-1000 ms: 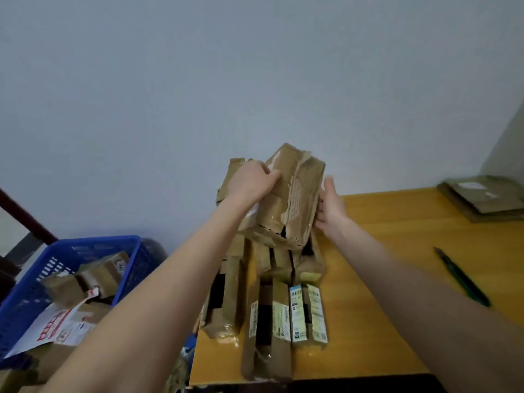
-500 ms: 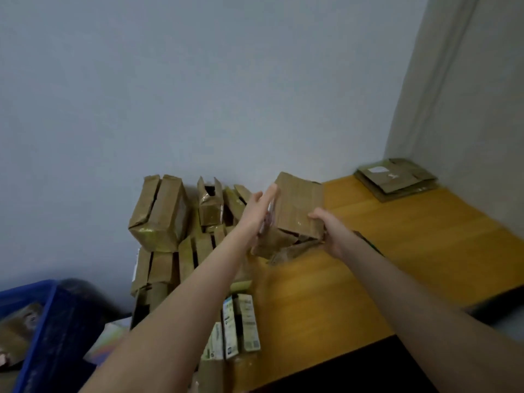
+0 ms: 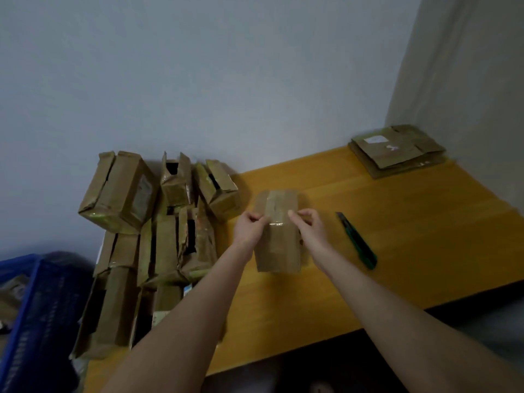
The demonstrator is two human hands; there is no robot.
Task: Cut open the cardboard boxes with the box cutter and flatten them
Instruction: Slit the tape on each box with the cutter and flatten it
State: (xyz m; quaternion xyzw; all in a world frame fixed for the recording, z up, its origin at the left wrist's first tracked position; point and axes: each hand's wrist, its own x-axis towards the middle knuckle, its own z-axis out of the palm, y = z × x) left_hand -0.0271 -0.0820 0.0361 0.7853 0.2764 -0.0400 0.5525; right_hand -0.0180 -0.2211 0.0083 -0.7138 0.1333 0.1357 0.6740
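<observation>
Table (image 3: 397, 222): yellow wood under both hands, against a pale wall.
Box pile (image 3: 158, 222): left of the left hand; lower cartons hidden behind the forearm.
Blue crate (image 3: 31, 307): far left, cut off, contents blurred.
Flattened cardboard (image 3: 397, 150): well beyond the right hand, in the corner.
Taped cardboard box (image 3: 279, 222): between the hands.
Left hand (image 3: 249, 226), right hand (image 3: 310, 226): fingers curled, gripping the box's sides.
Box cutter (image 3: 357, 241): just right of the right hand, untouched.

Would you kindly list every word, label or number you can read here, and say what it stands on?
Nothing here is legible.
On the flattened cardboard stack, a white label: too blurred to read.
On the large box in the pile, a pale label: too blurred.
On the near box, a printed strip: too small.
On the held box: only clear tape.
</observation>
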